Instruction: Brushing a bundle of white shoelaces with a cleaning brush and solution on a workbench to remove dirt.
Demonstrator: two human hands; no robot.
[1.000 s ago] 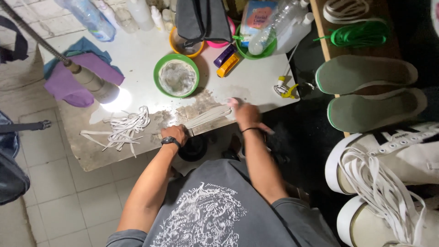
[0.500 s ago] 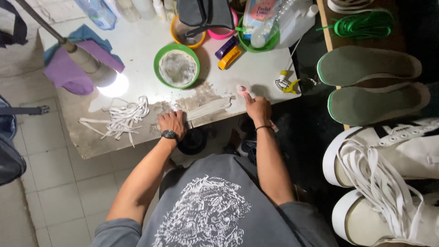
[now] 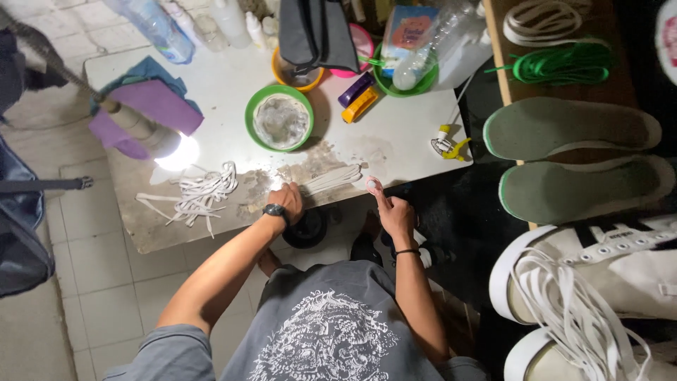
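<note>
the left hand (image 3: pixel 288 201), with a dark watch on its wrist, is resting at the near edge of the table (image 3: pixel 395 141), its fingers curled down on one end of a flat bundle of white laces (image 3: pixel 330 179) that is lying along that edge. the right hand (image 3: pixel 395 210) is hanging just off the near edge, fingers folded in and the forefinger sticking up with a pale smear or small ring at its tip (image 3: pixel 372 185); which of the two is hard to tell.

a loose heap of white laces (image 3: pixel 201 194) is lying toward the near left corner. a green bowl (image 3: pixel 280 118) with cloudy stuff inside is sitting mid-table, just behind the bundle. a lit lamp head (image 3: pixel 151 137) is shining over a purple cloth (image 3: pixel 144 106) at the left edge. bottles, an orange bowl, a pink dish and a green dish are crowding the far edge, partly covered by a dark bag (image 3: pixel 317 32).

the table top is pale and stained near the hands, standing on a light tiled floor. off its right edge two green-rimmed insoles (image 3: pixel 571 127) are lying on a wooden shelf, with green cord (image 3: pixel 564 67) beyond them, and white shoes (image 3: pixel 599 282) trailing laces are being cut off by the frame.
</note>
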